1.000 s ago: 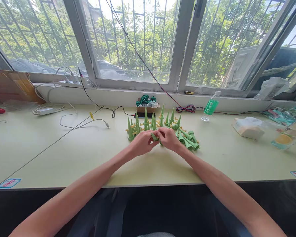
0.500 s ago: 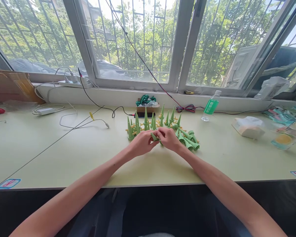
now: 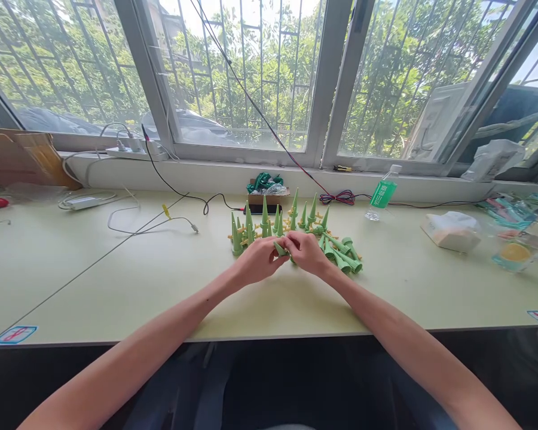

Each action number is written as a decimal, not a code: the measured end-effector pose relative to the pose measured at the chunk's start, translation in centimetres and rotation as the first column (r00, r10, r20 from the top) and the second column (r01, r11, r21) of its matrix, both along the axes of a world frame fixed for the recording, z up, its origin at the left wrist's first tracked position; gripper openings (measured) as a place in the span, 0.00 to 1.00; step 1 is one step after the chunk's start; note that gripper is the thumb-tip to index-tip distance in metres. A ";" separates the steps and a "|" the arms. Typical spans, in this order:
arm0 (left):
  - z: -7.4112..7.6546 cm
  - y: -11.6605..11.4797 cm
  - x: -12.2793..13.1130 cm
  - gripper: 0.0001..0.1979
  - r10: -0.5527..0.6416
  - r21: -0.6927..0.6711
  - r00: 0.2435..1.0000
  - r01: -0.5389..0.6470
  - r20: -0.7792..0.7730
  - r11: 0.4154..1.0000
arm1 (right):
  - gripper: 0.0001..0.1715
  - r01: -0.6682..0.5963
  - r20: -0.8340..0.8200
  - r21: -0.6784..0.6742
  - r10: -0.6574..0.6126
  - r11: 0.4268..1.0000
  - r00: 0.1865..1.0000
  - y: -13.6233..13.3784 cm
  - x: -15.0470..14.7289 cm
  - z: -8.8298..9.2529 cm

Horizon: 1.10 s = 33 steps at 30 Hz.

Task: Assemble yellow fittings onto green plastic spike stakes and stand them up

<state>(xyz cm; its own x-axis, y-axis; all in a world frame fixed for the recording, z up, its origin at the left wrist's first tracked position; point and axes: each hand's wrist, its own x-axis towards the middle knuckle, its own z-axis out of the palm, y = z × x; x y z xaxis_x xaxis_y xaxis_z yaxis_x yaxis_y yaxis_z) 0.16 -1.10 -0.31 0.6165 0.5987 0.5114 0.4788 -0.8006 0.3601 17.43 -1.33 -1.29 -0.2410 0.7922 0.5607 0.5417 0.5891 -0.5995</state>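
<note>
My left hand (image 3: 262, 258) is closed around a green plastic watering spike (image 3: 280, 249), whose pointed end tilts up and to the left. Against it, the fingers of my right hand (image 3: 308, 251) are pinched together at the spike's other end; what lies between them is hidden. Behind both hands stand several green watering spikes (image 3: 265, 216), points up, with small yellow valves (image 3: 228, 236) at their sides. To the right of my right hand, several more spikes (image 3: 342, 261) lie in a loose pile.
A phone (image 3: 260, 209) on a cable and a small cardboard box (image 3: 269, 199) sit behind the spikes. Farther right are a bottle (image 3: 382, 194), a tissue pack (image 3: 451, 231) and a cup (image 3: 514, 257). A white cable (image 3: 161, 222) lies to the left.
</note>
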 end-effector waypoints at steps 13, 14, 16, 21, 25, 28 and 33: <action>-0.4 0.2 -0.1 0.05 -0.005 0.032 1.000 0.004 0.014 0.999 | 0.20 0.028 -0.022 0.006 -0.028 1.000 0.999 0.1 0.0 0.0; -0.4 0.2 -0.1 0.06 -0.008 0.032 1.000 0.007 0.014 0.999 | 0.20 0.030 -0.024 0.003 -0.030 1.000 0.999 0.1 -0.1 0.0; -0.4 0.2 -0.1 0.06 -0.009 0.030 1.000 0.009 0.008 1.000 | 0.20 0.029 -0.030 -0.002 -0.029 1.000 0.999 0.1 -0.1 0.0; -0.3 0.2 -0.1 0.05 0.004 0.038 1.000 -0.004 0.007 0.999 | 0.21 0.027 -0.054 -0.006 -0.027 1.000 0.998 0.2 -0.1 0.0; -0.6 0.3 0.0 0.04 0.027 0.023 0.998 -0.029 0.060 0.999 | 0.21 0.035 -0.095 -0.021 -0.037 0.999 0.995 0.1 -0.2 0.1; -0.7 0.4 0.2 0.05 0.056 -0.013 0.990 -0.055 0.126 0.998 | 0.21 0.027 -0.139 -0.079 -0.038 0.997 0.990 0.0 -0.1 0.3; -0.5 0.4 0.3 0.07 0.087 -0.055 0.977 -0.078 0.195 0.995 | 0.21 -0.093 -0.315 -0.212 0.022 0.973 0.949 -0.1 -0.2 0.4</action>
